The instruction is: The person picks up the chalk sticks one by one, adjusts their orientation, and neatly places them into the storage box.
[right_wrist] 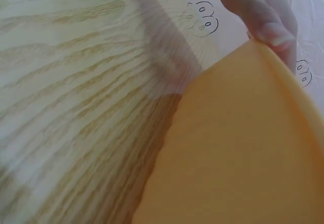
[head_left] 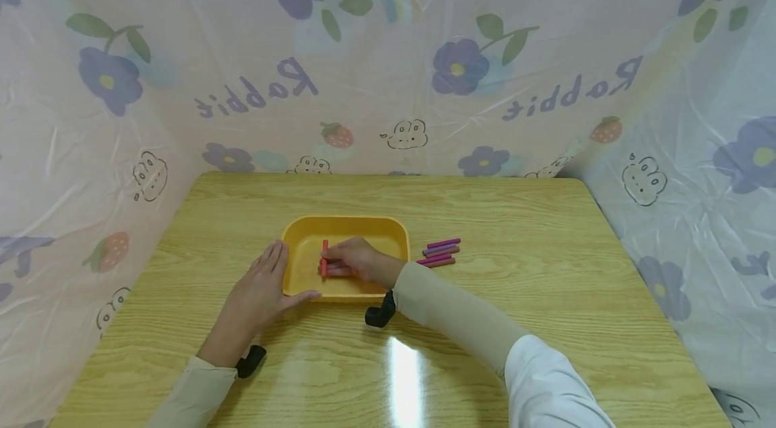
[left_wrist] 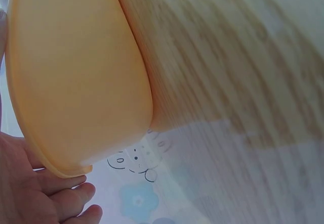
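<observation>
Wood-grained worktop [head_left: 515, 226], crinkled floral sheeting [head_left: 376, 64] behind; over a round-cornered yellow tray [head_left: 345, 217], the right hand [head_left: 358, 257] pinches a slim red stick [head_left: 325, 248]; the left hand [head_left: 262, 286], fingers extended, touches the tray's rim.

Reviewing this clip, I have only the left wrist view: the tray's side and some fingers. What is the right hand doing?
Observer: In the head view, the right hand holds a red stick.
Operator: How is that stick turned?
Observer: Its length runs roughly front to back.
Operator: Anything lying beside the tray?
Observer: Yes, several purple and pinkish sticks lie on the table, to the tray's right.
</observation>
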Tool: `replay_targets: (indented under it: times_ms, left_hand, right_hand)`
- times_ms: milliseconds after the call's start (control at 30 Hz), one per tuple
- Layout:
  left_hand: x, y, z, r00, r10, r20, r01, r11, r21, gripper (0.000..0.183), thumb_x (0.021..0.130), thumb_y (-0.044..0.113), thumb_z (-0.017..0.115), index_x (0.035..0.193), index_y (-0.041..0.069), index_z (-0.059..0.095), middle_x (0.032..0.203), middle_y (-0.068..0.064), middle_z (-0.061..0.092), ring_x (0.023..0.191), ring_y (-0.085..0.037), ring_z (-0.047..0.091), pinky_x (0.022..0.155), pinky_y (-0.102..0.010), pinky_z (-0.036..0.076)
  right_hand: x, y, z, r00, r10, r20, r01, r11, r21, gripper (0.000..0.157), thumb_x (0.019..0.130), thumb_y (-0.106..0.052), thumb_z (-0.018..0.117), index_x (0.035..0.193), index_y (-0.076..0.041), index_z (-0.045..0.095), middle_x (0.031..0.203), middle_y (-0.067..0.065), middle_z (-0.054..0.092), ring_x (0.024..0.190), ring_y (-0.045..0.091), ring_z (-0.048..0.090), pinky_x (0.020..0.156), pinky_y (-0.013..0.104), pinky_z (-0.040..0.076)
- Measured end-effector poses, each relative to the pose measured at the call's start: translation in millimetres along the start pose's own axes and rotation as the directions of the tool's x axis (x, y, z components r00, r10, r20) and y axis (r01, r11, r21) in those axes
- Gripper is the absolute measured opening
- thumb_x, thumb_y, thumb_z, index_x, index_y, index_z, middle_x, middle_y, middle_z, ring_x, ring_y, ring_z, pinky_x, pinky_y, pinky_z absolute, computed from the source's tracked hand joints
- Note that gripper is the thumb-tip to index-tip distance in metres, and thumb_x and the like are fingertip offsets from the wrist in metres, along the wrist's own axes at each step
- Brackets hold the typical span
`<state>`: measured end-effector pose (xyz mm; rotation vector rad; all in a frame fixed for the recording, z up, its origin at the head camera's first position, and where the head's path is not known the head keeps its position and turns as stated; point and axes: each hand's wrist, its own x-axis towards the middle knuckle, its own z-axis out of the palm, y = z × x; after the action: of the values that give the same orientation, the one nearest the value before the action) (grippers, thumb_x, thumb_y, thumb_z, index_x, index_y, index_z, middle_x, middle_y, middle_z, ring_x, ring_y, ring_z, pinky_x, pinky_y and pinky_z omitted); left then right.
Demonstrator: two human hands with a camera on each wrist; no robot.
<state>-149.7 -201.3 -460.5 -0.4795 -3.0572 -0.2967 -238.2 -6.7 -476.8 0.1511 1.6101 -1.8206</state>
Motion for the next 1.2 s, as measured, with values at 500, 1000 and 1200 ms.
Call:
replay_targets:
  times_ms: [500, 1000, 1200]
  left_hand:
    - [-1.0, -1.6, -0.2, 1.0, 0.006, -0.008, -0.007, 1.0, -0.021, 0.114, 0.075, 0.081, 0.041, 0.143, -0.009, 0.022, 0.148, -0.025, 0.02, 0.138, -0.035, 0.016, 0.108, -0.051, 0.022]
    - [-0.7, -0.3, -1.2, 1.0, 0.02, -0.014, -0.02, 1.0, 0.006, 0.113, 0.076, 0.079, 0.04, 0.143, -0.01, 0.021, 0.147, -0.026, 0.022, 0.137, -0.037, 0.019, 0.108, -0.05, 0.021]
    - [0.0, 0.5, -0.9, 1.0, 0.011, -0.011, -0.011, 1.0, -0.007, 0.114, 0.075, 0.08, 0.041, 0.143, -0.01, 0.022, 0.148, -0.026, 0.022, 0.137, -0.037, 0.019, 0.108, -0.05, 0.022]
  right_hand:
    - [6.2, 5.8, 0.7, 0.999, -0.035, -0.024, 0.033, 0.997, -0.074, 0.016, 0.088, -0.005, 0.062, 0.094, 0.008, 0.068, 0.081, 0.016, 0.069, 0.074, 0.024, 0.069, 0.069, 0.033, 0.056]
    - [0.0, 3.5, 3.0, 0.997, -0.074, -0.034, 0.07, 0.991, -0.118, 0.018, 0.087, -0.004, 0.064, 0.096, 0.011, 0.068, 0.089, 0.021, 0.068, 0.081, 0.029, 0.068, 0.07, 0.035, 0.055]
    - [1.5, 4.3, 2.7, 0.997, -0.062, -0.039, 0.058, 0.993, -0.105, 0.017, 0.088, -0.004, 0.063, 0.096, 0.01, 0.068, 0.087, 0.019, 0.069, 0.079, 0.028, 0.069, 0.07, 0.034, 0.055]
